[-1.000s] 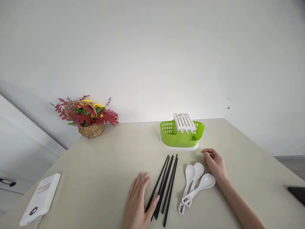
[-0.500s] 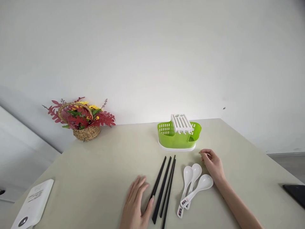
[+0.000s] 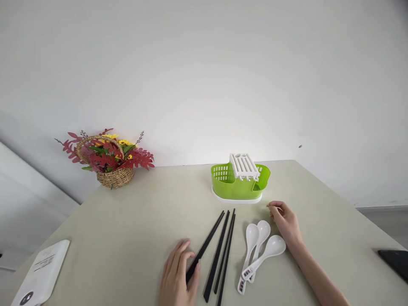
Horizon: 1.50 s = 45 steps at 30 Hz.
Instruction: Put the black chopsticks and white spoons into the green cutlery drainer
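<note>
At the table's lower middle, my left hand (image 3: 179,272) has its thumb and fingers closed around the thick ends of the leftmost black chopsticks (image 3: 207,242), which lie slanted on the tabletop. Just right of them, several more black chopsticks (image 3: 219,258) rest side by side, untouched. Three white spoons (image 3: 264,255) overlap in a small pile further right. Beyond the spoon bowls, my right hand (image 3: 286,221) rests on the table, fingers curled in with thumb against forefinger; nothing shows in it. A green basket (image 3: 237,189) with a white slotted rack (image 3: 245,165) on top stands behind.
Against the wall at the back left sits a wicker basket (image 3: 116,177) of red and yellow artificial flowers. A white device (image 3: 43,270) lies at the left edge of the table (image 3: 127,229). A dark flat object (image 3: 395,261) is at the right edge.
My left hand has closed on the leftmost chopsticks, and their near ends have shifted left, away from the others. My right hand has kept its place.
</note>
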Motion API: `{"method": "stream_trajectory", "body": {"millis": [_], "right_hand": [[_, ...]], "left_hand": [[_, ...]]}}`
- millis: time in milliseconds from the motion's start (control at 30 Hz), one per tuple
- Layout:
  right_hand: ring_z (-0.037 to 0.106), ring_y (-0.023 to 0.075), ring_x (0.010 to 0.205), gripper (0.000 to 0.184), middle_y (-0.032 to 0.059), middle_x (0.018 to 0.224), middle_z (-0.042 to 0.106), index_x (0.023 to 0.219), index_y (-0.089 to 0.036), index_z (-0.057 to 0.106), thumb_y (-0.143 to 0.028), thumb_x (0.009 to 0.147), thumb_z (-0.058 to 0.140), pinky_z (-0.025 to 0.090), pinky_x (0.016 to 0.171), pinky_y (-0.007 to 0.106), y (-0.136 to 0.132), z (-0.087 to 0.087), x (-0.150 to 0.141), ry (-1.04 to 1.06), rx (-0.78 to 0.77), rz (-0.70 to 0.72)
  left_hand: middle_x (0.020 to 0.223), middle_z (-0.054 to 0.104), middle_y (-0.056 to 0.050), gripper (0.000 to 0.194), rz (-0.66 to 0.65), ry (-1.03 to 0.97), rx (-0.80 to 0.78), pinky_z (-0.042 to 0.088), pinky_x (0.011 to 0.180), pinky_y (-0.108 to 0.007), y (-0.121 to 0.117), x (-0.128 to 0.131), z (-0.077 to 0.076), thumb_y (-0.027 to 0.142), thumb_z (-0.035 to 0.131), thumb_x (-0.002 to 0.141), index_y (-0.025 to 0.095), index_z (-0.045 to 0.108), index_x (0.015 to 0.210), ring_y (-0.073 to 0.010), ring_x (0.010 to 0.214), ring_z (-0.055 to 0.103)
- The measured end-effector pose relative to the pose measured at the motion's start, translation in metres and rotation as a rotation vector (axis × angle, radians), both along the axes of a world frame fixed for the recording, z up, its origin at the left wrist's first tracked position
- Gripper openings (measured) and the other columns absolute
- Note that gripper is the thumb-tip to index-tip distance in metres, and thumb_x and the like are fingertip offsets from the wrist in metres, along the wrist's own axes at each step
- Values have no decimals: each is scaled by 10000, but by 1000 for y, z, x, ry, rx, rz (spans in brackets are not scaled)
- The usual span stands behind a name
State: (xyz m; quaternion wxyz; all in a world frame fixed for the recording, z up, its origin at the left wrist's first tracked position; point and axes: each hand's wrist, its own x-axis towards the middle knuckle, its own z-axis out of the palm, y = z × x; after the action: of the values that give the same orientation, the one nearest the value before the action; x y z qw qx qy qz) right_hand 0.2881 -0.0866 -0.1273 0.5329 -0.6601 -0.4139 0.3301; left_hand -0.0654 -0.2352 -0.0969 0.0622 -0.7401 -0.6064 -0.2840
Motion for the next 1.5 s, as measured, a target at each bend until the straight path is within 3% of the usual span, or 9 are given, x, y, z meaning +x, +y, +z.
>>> {"method": "stream_trajectory", "body": {"millis": [267,567,800,867,967,1067,1200,1367,1500], "right_hand": [[610,192,685,286,2,752,693,962,-223,684,-429,767,645,456,642,296,-1,3,2,36,-6,11],[606,175,670,303,3,798,685,936,-222,674,-443,732,698,474,632,288,-4,13,7,122,-3,23],[617,218,650,307,0,663,644,966,-250,657,-529,838,643,457,615,316,-40,36,18,-212,18,129],[625,220,661,294,4,684,645,967,-257,650,-535,873,627,457,598,310,-55,51,4,-276,54,232],[646,216,726,312,24,793,667,1059,-251,628,-541,966,563,478,579,297,-73,79,-35,-252,71,569],[614,178,780,387,29,941,640,1291,-254,566,-528,1020,524,519,658,295,-81,104,-80,-230,90,799],[501,130,671,505,-34,828,472,1376,-235,529,-580,1007,544,496,606,260,-75,125,-121,-119,67,973],[495,116,584,490,-60,700,431,1082,-210,645,-667,1004,484,432,569,253,-67,145,-145,-27,47,993],[480,104,541,527,-59,651,431,792,-217,548,-638,1056,372,405,549,249,-70,158,-157,-65,125,986]], "left_hand": [[1177,722,-103,240,54,124,-48,602,882,-461,5,-9,15,381,506,1024,232,676,947,-308,1116,706],[935,678,-99,335,133,185,-278,560,862,-466,24,-27,38,281,421,1002,188,658,785,-270,911,688],[912,721,-53,369,174,-240,-377,540,664,-297,13,-46,56,495,442,1007,236,652,849,-207,775,702],[938,732,-55,395,112,-449,-420,534,643,-265,10,-38,62,565,477,991,240,673,884,-205,826,710],[993,742,-67,422,23,-669,-486,476,551,-228,6,-18,65,622,533,955,235,701,928,-215,895,708],[993,747,-68,440,-11,-761,-566,431,529,-226,4,-2,63,638,547,945,227,705,935,-215,896,696],[827,735,-47,449,-60,-813,-654,449,605,-235,-1,4,58,623,523,970,209,667,873,-192,805,680],[820,760,-47,405,-68,-842,-659,495,678,-244,-5,-2,51,594,580,943,203,667,884,-198,803,706],[917,792,-53,336,-68,-845,-664,542,753,-260,-3,-5,44,535,647,907,213,740,933,-220,881,727]]}}
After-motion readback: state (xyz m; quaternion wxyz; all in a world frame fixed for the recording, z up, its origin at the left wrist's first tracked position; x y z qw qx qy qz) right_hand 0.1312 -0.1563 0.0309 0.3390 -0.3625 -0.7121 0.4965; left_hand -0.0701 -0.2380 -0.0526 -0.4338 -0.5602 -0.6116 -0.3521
